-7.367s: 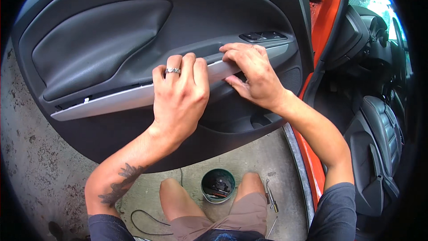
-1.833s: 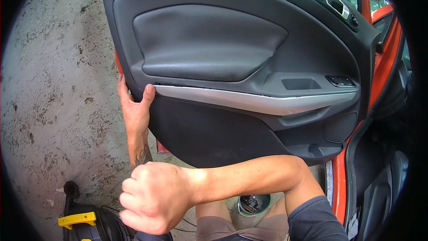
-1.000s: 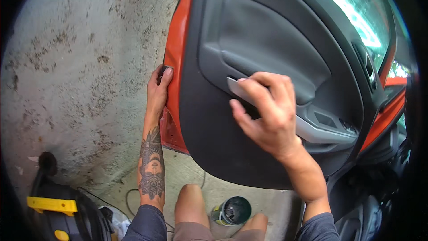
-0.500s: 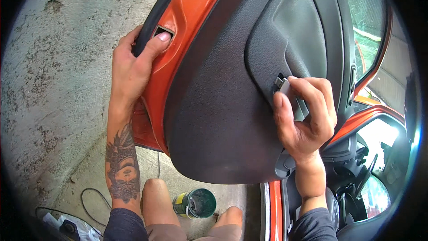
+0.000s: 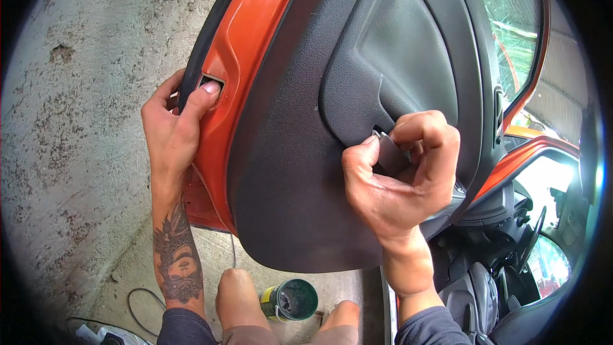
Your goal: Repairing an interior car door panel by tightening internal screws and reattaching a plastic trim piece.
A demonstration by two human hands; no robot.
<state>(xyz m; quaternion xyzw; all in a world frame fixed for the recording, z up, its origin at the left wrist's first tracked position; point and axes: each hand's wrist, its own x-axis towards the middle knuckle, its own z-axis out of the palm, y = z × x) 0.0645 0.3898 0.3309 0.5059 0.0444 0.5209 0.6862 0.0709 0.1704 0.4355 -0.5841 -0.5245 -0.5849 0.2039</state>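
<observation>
An orange car door stands open before me, its black inner panel (image 5: 294, 198) facing me. My left hand (image 5: 171, 131) is closed round the orange door edge (image 5: 258, 16), fingers behind it. Its thumb rests at a small rectangular opening (image 5: 206, 79) in the metal. At the armrest part of the panel, my right hand (image 5: 408, 195) pinches a small grey trim piece (image 5: 391, 153) between thumb and curled fingers. A dark slot shows beside the piece; the hand covers most of that spot, so I cannot tell whether it is still attached.
Below the door, a green bucket (image 5: 297, 299) stands on the concrete floor between my knees. A dark cable (image 5: 129, 300) and a white plastic bag (image 5: 105, 334) lie at the lower left. A rough wall (image 5: 83, 128) rises on the left; the car's interior (image 5: 476, 300) is at the lower right.
My right hand has turned and its fingers have curled further round the trim piece. The door sits slightly further left and lower in view, with my left hand still on its edge.
</observation>
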